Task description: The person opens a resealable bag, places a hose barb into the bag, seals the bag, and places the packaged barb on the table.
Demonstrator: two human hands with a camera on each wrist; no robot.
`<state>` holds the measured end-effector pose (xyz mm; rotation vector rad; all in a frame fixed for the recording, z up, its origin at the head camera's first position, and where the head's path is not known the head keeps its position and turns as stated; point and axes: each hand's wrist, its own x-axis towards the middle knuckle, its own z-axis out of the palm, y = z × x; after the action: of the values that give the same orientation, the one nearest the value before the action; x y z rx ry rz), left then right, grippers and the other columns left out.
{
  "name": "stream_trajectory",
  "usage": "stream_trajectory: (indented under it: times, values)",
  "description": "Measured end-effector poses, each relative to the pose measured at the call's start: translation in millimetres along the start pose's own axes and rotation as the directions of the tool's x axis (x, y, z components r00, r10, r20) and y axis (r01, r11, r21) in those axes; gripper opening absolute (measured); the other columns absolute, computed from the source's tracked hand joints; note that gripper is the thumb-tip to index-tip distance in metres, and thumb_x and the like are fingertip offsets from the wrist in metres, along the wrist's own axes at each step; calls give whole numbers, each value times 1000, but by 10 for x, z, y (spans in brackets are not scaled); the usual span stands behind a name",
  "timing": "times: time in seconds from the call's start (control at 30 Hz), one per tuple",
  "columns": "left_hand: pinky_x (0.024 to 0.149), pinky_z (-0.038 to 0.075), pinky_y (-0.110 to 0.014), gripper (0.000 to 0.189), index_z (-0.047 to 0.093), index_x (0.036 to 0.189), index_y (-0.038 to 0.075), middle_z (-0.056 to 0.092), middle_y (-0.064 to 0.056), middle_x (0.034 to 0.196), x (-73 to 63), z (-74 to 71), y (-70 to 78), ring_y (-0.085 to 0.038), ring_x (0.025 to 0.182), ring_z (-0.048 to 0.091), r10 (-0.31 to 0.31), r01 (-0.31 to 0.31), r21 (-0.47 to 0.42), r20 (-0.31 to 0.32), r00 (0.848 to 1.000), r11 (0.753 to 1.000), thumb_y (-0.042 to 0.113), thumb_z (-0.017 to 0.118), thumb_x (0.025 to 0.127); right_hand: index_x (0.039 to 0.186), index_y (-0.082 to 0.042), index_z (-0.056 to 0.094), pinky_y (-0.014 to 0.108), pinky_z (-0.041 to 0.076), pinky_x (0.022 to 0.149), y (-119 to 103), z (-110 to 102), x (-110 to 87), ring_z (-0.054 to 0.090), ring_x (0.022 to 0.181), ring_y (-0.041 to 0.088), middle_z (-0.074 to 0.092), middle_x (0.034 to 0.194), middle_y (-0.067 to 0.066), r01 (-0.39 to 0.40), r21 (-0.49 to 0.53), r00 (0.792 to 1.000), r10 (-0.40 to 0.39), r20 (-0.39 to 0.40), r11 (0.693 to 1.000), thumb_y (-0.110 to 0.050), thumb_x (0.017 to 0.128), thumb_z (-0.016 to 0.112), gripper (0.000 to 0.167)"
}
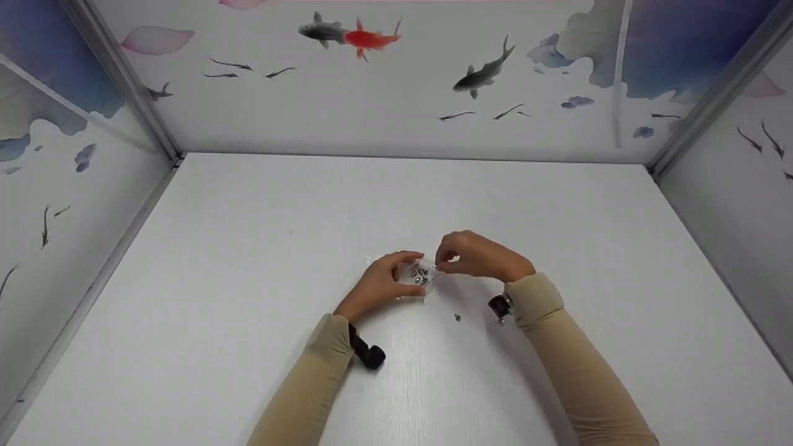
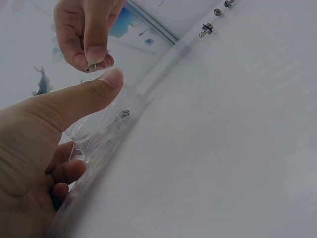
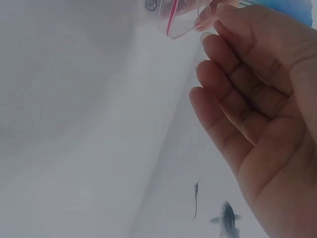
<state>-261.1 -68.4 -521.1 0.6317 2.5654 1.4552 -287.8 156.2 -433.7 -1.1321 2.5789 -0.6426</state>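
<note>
A clear plastic zip bag (image 1: 407, 271) with several small metal parts (image 1: 420, 275) in it is held by my left hand (image 1: 376, 282), thumb on one side and fingers on the other. A red line (image 3: 172, 17) runs along its mouth in the right wrist view. My right hand (image 1: 474, 255) is at the bag's right end. In the left wrist view its thumb and fingertip pinch a small metal part (image 2: 92, 66) just above the left thumb. The right hand's other fingers (image 3: 218, 109) are loosely bent.
On the white table (image 1: 248, 334), a small loose metal piece (image 1: 458, 317) lies in front of the right hand. The left wrist view shows three loose pieces, the nearest a screw-like fitting (image 2: 206, 29). White panels (image 1: 384, 118) painted with fish enclose the table's back and sides.
</note>
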Motion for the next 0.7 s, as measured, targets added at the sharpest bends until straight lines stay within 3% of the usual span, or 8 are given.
stream_trajectory:
  times: [0.7]
  values:
    - [82,41,-30,66,56,135,22,62,1,126,5,2,-5,-14,93,49,-3,3,-11,8,1000,1000,35,82,75,99,-1,73,40,53,83,-21,26,69,65,91,22,69,95,9,62,-28,998,-62,-16,998,-9,89,67,14]
